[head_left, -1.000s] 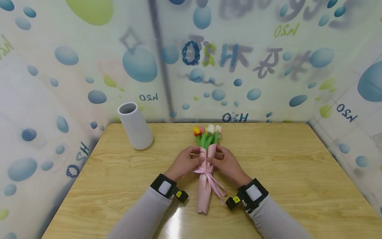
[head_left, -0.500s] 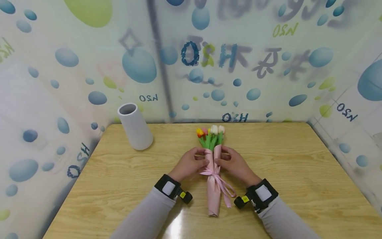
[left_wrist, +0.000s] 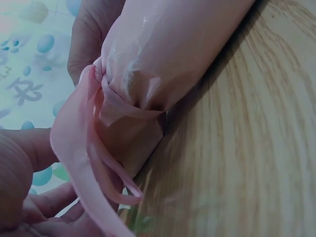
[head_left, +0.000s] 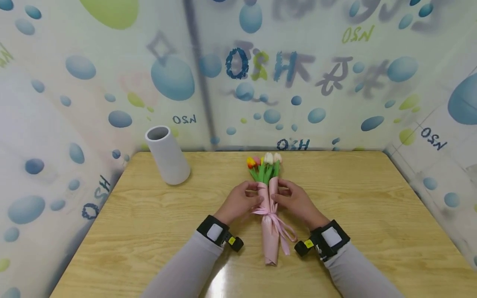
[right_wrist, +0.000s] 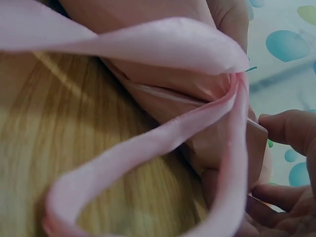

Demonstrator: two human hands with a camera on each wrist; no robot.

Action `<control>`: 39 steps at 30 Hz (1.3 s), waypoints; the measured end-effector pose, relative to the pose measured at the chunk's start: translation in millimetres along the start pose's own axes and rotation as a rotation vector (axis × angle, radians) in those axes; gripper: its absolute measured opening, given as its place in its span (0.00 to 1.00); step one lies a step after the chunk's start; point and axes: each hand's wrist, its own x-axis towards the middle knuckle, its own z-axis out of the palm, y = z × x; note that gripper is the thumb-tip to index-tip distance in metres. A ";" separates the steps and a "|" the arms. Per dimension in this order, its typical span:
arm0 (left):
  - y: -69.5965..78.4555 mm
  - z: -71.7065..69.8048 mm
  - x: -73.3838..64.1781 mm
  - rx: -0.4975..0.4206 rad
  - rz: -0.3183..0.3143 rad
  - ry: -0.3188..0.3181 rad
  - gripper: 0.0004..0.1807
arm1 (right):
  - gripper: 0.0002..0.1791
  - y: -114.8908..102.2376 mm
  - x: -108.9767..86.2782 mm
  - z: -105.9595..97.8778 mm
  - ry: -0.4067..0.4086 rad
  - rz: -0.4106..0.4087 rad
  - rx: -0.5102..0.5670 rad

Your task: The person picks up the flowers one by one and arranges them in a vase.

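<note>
A bouquet of tulips (head_left: 267, 171), with orange, pink and white heads, lies along the table in pink wrapping paper (head_left: 270, 244). A pink ribbon (head_left: 270, 213) is tied round its middle in a bow, and its loops hang to the right. My left hand (head_left: 240, 200) pinches the left upper edge of the paper between thumb and fingers. On the opposite side my right hand (head_left: 298, 203) pinches the right edge just below the flowers. The right wrist view shows a ribbon loop (right_wrist: 148, 138) in front of the paper, with thumb and fingers at the paper's edge.
The wooden table (head_left: 149, 231) carries a tall white vase (head_left: 169, 159) at the back left, upright with its round mouth up. Behind the table's far edge hangs a patterned wall cloth (head_left: 316, 103) with blue and green spots.
Both hands and the bouquet have shifted to the right, mostly in the first half second. The grip on the paper stays the same, and the vase stands where it was.
</note>
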 end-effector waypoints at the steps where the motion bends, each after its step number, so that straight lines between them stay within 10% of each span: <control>1: 0.3 0.0 -0.2 -0.002 0.002 0.002 0.24 | 0.38 0.2 0.7 -0.2 0.006 0.000 0.000; 31: 5.8 -5.1 -8.0 0.059 0.051 0.050 0.25 | 0.35 -0.5 0.4 -11.5 0.069 -0.030 -0.057; 39: 11.4 -14.5 -25.3 0.089 0.229 0.103 0.26 | 0.36 -9.1 -17.1 -19.4 0.120 -0.166 -0.166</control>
